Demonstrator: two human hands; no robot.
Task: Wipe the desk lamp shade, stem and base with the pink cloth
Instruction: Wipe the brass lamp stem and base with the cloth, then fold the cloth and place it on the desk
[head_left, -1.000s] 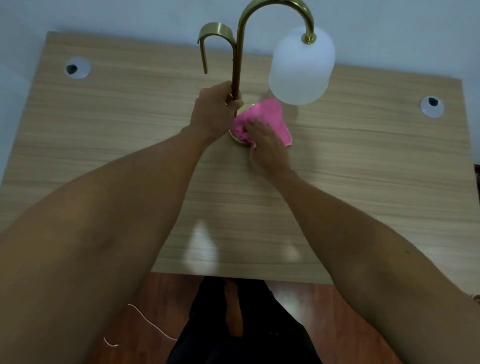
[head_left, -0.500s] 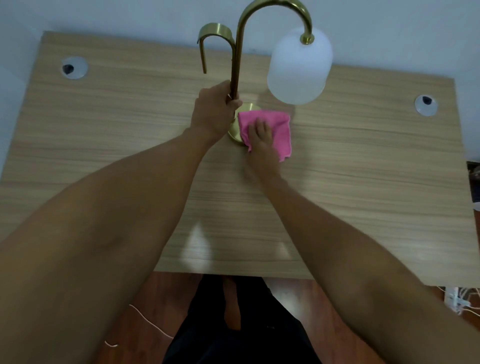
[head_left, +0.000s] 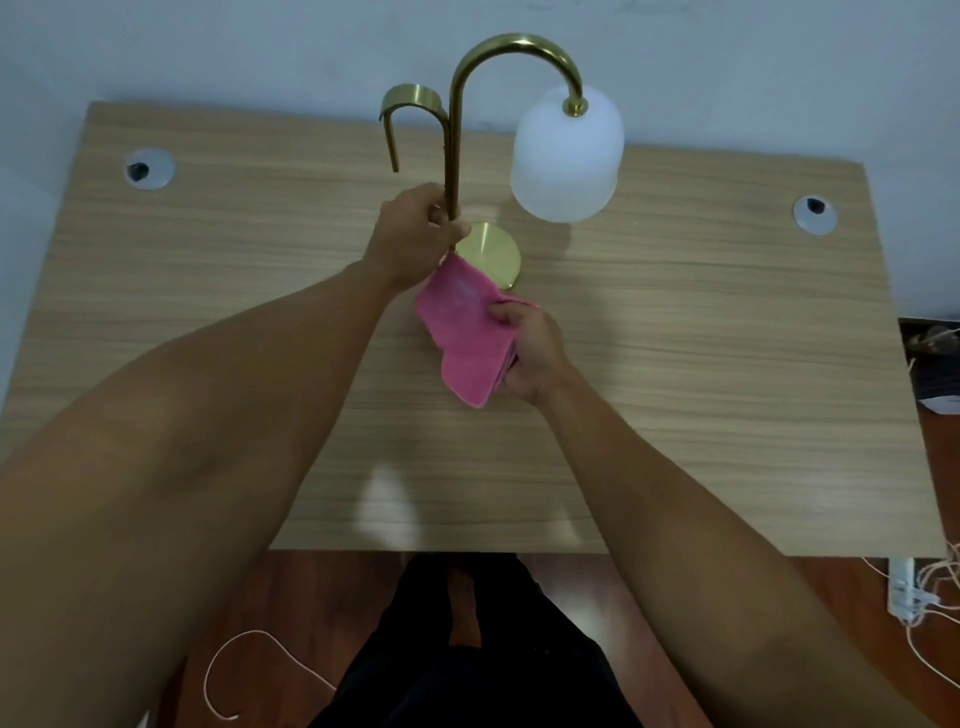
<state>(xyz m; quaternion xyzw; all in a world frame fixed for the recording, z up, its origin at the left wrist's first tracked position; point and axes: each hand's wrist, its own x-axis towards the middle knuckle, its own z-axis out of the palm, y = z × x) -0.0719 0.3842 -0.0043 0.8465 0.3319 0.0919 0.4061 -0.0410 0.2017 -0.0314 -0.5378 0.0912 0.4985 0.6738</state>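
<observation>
- Dim, cool, flat light, soft overall focus.
- Pale glare patches on desk (head_left: 727, 364) near bottom centre.
- Faint shadow under shade (head_left: 566, 156).
- Wide-angle bending at frame edges.

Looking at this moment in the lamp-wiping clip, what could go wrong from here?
1. The white frosted shade hangs off-centre from the curved brass stem; if the left hand loosens, the lamp might tip.
2. The pink cloth, bunched in the right hand, hangs loosely and could snag the round brass base.

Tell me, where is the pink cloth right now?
The pink cloth is near the middle of the desk, held in the right hand, just in front of the lamp's gold base.
</observation>
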